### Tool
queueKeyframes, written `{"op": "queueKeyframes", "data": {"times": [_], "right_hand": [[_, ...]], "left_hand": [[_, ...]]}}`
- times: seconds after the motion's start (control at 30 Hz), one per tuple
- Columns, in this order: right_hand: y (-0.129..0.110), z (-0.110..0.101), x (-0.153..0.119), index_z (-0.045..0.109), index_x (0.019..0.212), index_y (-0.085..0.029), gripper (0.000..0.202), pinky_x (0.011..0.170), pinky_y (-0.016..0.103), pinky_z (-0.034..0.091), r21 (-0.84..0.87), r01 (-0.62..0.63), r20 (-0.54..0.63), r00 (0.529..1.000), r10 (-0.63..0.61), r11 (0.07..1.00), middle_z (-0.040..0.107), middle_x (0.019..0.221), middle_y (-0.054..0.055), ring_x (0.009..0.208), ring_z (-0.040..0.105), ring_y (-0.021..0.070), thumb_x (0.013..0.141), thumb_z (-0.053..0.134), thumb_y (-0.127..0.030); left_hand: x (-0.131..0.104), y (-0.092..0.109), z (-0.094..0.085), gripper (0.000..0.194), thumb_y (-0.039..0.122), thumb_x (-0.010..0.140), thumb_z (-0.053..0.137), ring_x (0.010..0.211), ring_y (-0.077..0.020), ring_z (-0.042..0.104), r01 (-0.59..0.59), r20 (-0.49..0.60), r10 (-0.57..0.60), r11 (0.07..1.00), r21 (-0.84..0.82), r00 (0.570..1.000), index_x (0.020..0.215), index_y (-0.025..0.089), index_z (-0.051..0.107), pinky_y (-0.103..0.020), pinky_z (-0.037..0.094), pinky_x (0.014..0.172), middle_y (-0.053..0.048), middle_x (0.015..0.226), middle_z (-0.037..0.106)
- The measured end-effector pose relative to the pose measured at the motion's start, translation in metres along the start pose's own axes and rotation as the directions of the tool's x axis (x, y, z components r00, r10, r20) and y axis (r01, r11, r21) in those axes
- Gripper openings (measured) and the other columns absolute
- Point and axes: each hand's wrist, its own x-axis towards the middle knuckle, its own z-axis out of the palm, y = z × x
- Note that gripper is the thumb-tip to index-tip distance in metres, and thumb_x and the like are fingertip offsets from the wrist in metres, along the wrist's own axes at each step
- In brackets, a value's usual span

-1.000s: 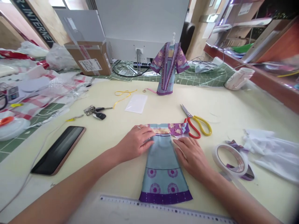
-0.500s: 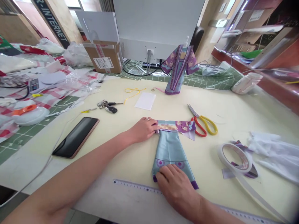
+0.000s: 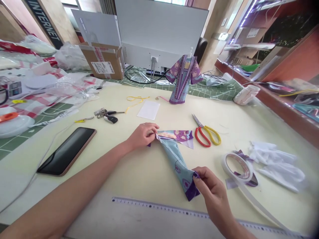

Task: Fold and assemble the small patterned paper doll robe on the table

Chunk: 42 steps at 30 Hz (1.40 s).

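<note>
A small doll garment (image 3: 174, 157) with a light blue skirt, purple hem and patterned top lies on the cream mat. My left hand (image 3: 144, 134) pinches it at the upper left, by the waist and sleeve. Between thumb and fingers of my right hand (image 3: 211, 187) is the purple hem, slightly raised, with the skirt folded narrow. Scissors (image 3: 204, 131) with red and yellow handles lie open to the right of the top. Farther back stands a doll form in a matching robe (image 3: 183, 79).
A phone (image 3: 68, 151) and keys (image 3: 108, 116) lie on the left. A white card (image 3: 149, 110) is behind my left hand. A tape roll (image 3: 238, 168) and white cloth (image 3: 276, 164) are right; a ruler (image 3: 171, 209) runs along the front.
My right hand has gone from lying on the skirt to pinching its hem, and the skirt is now folded and swung rightward. My left hand's fingers have drawn in on the garment. The view has shifted.
</note>
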Motion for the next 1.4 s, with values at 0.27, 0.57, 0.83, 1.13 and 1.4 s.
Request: {"op": "queueKeyframes", "data": {"times": [0.27,0.57,0.83,1.13,1.4], "right_hand": [[-0.033,0.013,-0.008,0.057,0.079,-0.019,0.017,0.056,0.023,0.046,0.36,-0.125,0.198,0.979,0.055,0.925,0.056,0.068,0.0,0.061,0.053,0.0107,0.081,0.06,-0.035],[0.015,-0.035,-0.024,0.053,0.087,-0.02,0.02,0.052,0.025,0.048,-0.315,-0.043,0.096,0.992,0.077,0.948,0.058,0.067,0.001,0.059,0.057,0.0143,0.085,0.049,-0.04],[0.02,-0.054,-0.014,0.052,0.116,-0.019,0.032,0.079,0.038,0.055,-0.76,0.607,0.429,0.736,-0.523,0.231,0.064,0.11,0.01,0.098,0.062,0.0229,0.084,0.048,-0.022],[0.028,-0.042,0.006,0.053,0.123,-0.012,0.043,0.098,0.05,0.042,-0.764,0.646,0.595,0.696,-0.402,-0.012,0.052,0.13,0.016,0.12,0.048,0.0291,0.088,0.048,-0.037],[-0.035,-0.031,0.092,0.06,0.109,-0.016,0.034,0.088,0.041,0.043,-0.838,0.472,0.328,0.837,-0.437,0.274,0.064,0.109,0.01,0.103,0.056,0.024,0.093,0.038,-0.037]], "left_hand": [[0.02,0.066,-0.098,0.017,0.017,0.075,0.049,0.056,-0.0108,0.057,0.066,-0.28,-0.101,0.989,-0.133,0.955,0.085,0.017,0.062,-0.021,0.044,0.052,0.001,0.067,0.062],[0.093,0.062,-0.003,0.041,0.031,0.072,0.063,0.076,-0.0162,0.062,-0.09,0.289,0.058,0.991,0.099,0.955,0.11,0.015,0.062,-0.025,0.048,0.068,-0.003,0.087,0.067],[-0.011,0.047,-0.018,0.025,0.028,0.088,0.051,0.101,-0.0196,0.059,-0.144,-0.023,0.151,0.972,0.187,0.988,0.108,0.015,0.06,-0.036,0.045,0.092,-0.008,0.107,0.066],[-0.112,0.068,0.007,0.068,0.057,0.084,0.049,0.135,-0.0323,0.027,-0.299,0.413,0.175,0.919,0.257,0.894,0.137,0.016,0.039,-0.055,0.021,0.11,-0.014,0.142,0.039],[-0.035,0.014,-0.014,0.036,0.041,0.09,0.043,0.11,-0.0254,0.053,0.186,-0.04,-0.182,0.944,0.272,0.983,0.109,0.017,0.062,-0.044,0.04,0.096,-0.01,0.117,0.061]]}}
